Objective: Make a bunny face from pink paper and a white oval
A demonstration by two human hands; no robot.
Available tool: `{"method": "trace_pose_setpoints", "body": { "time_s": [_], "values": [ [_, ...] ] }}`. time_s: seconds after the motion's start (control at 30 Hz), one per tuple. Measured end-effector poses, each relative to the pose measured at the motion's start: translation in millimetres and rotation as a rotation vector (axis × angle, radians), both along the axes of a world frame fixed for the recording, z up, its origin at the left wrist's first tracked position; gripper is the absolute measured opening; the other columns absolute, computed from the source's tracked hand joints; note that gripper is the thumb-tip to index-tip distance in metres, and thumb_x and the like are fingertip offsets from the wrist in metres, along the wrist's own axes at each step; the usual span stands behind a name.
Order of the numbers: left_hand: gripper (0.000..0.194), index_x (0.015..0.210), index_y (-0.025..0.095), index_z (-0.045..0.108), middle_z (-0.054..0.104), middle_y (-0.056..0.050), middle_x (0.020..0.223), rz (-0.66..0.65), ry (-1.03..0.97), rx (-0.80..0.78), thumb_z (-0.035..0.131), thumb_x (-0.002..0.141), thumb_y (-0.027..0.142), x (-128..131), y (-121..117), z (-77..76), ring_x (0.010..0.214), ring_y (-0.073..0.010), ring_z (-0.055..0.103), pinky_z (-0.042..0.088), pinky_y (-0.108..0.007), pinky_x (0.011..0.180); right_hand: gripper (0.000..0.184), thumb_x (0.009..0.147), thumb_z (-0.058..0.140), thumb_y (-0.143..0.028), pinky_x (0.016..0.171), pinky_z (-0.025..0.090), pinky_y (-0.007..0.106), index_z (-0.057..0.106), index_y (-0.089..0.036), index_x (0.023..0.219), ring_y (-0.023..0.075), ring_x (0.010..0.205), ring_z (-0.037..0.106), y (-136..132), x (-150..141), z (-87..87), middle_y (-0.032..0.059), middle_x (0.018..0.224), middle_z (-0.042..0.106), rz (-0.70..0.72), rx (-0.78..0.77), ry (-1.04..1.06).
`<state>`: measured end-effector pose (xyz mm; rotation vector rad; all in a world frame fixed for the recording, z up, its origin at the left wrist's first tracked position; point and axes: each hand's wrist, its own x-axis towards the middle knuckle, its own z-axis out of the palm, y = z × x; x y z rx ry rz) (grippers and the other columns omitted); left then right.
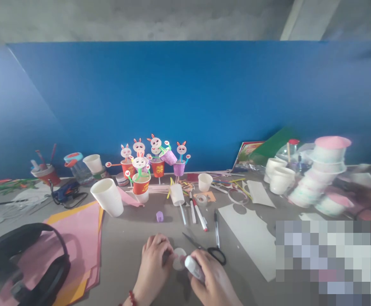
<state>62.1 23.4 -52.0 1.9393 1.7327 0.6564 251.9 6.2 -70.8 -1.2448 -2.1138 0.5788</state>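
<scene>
My left hand (156, 260), with a red bead bracelet at the wrist, has its fingers curled and the tips pinched at the left edge of a small white paper disc (179, 258). The disc lies low over the grey table. Wrapped in the fingers of my right hand (213, 275) is a white round-ended tube (194, 268), tilted at the disc's right edge. Its label is not readable. Just beyond that hand are scissors (201, 246), half open, and a pen (216, 227). A small purple piece (160, 216) sits farther forward.
Several rabbit-faced paper cup figures (141, 182) stand by the blue partition (185, 102). Headphones (54, 242) rest on pink and orange paper (83, 246) at left. Cut white paper (249, 238) lies right, near stacked cups (325, 170). Markers (199, 216) lie ahead.
</scene>
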Motion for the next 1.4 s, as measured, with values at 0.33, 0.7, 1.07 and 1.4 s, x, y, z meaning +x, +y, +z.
{"method": "trace_pose_setpoints", "body": {
  "time_s": [0.33, 0.7, 1.07, 1.4],
  "values": [
    [0.012, 0.074, 0.019, 0.064, 0.065, -0.004, 0.095, -0.021, 0.057, -0.035, 0.060, 0.082, 0.011, -1.7, 1.8, 7.0, 0.097, -0.0236, 0.056, 0.039, -0.036, 0.085, 0.028, 0.072, 0.052, 0.000, 0.065, 0.045, 0.025, 0.052, -0.022, 0.089, 0.0193, 0.074, 0.063, 0.2, 0.2, -5.4, 0.0011, 0.080, 0.062, 0.002, 0.010, -0.021],
    [0.013, 0.070, 0.021, 0.064, 0.066, -0.003, 0.095, -0.033, 0.102, -0.026, 0.061, 0.079, 0.012, -0.9, 5.9, 7.8, 0.097, -0.0232, 0.057, 0.038, -0.036, 0.085, 0.027, 0.073, 0.051, -0.002, 0.066, 0.046, 0.026, 0.053, -0.023, 0.089, 0.0200, 0.075, 0.063, 1.9, -0.5, -5.6, 0.0019, 0.081, 0.064, 0.002, 0.009, -0.007],
    [0.013, 0.071, 0.020, 0.060, 0.063, -0.005, 0.092, -0.021, 0.152, 0.049, 0.055, 0.079, 0.011, 4.5, 2.7, 2.2, 0.093, -0.0232, 0.055, 0.037, -0.035, 0.081, 0.031, 0.067, 0.050, 0.000, 0.067, 0.047, 0.027, 0.054, -0.022, 0.090, 0.0208, 0.077, 0.064, 1.2, -1.6, -0.2, 0.0030, 0.082, 0.064, -0.001, -0.026, -0.017],
    [0.014, 0.070, 0.021, 0.057, 0.062, -0.004, 0.090, -0.007, 0.176, 0.085, 0.053, 0.078, 0.010, 6.4, -0.4, -1.6, 0.091, -0.0232, 0.054, 0.037, -0.035, 0.080, 0.033, 0.067, 0.049, 0.000, 0.069, 0.049, 0.029, 0.056, -0.020, 0.093, 0.0220, 0.078, 0.064, 1.9, -1.8, -1.9, 0.0041, 0.082, 0.064, 0.014, -0.022, -0.033]
  ]
}}
